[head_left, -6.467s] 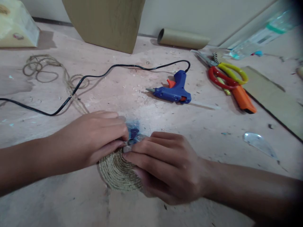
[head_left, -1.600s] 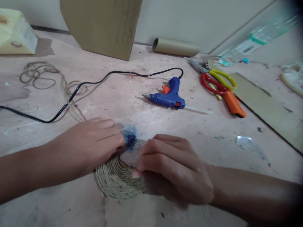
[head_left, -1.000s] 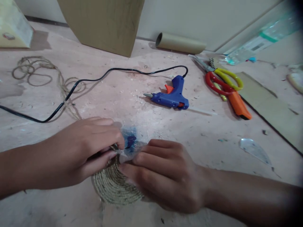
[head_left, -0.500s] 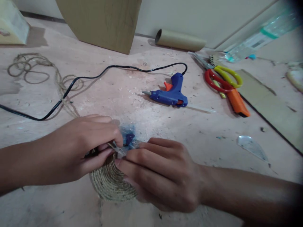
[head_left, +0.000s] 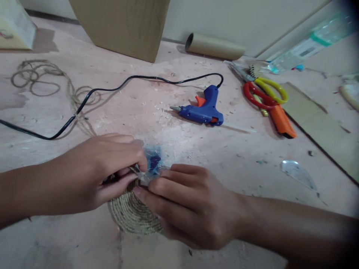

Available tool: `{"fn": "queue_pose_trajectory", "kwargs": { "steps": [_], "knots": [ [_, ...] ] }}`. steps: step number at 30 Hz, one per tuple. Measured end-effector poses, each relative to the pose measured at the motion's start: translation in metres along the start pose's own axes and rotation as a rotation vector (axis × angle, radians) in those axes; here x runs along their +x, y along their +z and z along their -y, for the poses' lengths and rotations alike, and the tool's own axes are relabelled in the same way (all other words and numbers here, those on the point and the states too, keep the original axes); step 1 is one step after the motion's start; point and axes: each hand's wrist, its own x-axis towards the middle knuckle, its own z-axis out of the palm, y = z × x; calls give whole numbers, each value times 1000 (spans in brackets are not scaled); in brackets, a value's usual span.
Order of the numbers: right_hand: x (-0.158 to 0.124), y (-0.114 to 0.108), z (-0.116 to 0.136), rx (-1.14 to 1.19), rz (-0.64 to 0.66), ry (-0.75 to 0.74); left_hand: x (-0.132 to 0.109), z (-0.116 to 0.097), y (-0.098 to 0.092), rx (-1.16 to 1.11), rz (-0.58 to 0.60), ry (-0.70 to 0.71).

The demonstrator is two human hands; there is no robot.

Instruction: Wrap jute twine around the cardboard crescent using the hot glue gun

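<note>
A coiled twine disc [head_left: 136,215] lies at the lower centre, partly hidden by both hands. My left hand [head_left: 114,168] pinches the twine at the disc's upper edge. From that side a loose length of twine [head_left: 74,93] runs up to a tangle at the left. My right hand [head_left: 185,201] is closed over the disc's right side, its thumb and fingertips at the upper edge; whatever is between them is hidden. Beyond the fingertips shows a clear and blue plastic piece [head_left: 153,160]. The blue glue gun [head_left: 200,114] lies on its side, untouched.
Red and yellow scissors [head_left: 259,91] and an orange cutter [head_left: 282,121] lie at the right, near a cardboard strip [head_left: 319,127]. A clear protractor [head_left: 298,173] is below. Behind stand cardboard [head_left: 123,26], a tube [head_left: 214,46] and a bottle [head_left: 311,46]. A black cord [head_left: 112,89] crosses the table.
My right thumb has shifted slightly left along the disc's upper edge, and the right fingers have moved a little left. The whole view has shifted slightly.
</note>
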Motion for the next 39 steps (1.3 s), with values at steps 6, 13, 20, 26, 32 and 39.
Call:
{"fn": "queue_pose_trajectory", "kwargs": {
  "steps": [6, 13, 20, 26, 32, 39],
  "knots": [
    [2, -2, 3, -8, 18, 4, -4, 2, 2, 1, 7, 2],
    [0, -1, 4, -46, -14, -1, -2, 3, 1, 15, 4, 4],
    [-2, 2, 2, -21, -26, -27, -6, 4, 5, 10, -3, -1],
    [0, 0, 1, 17, 37, -32, -5, 8, 4, 107, -17, 20],
    [-1, 3, 1, -20, 9, -40, -6, 6, 1, 422, -131, 38],
    [-2, 11, -1, 104, -155, 52, -15, -1, 0, 231, 73, 198]
  ]
}}
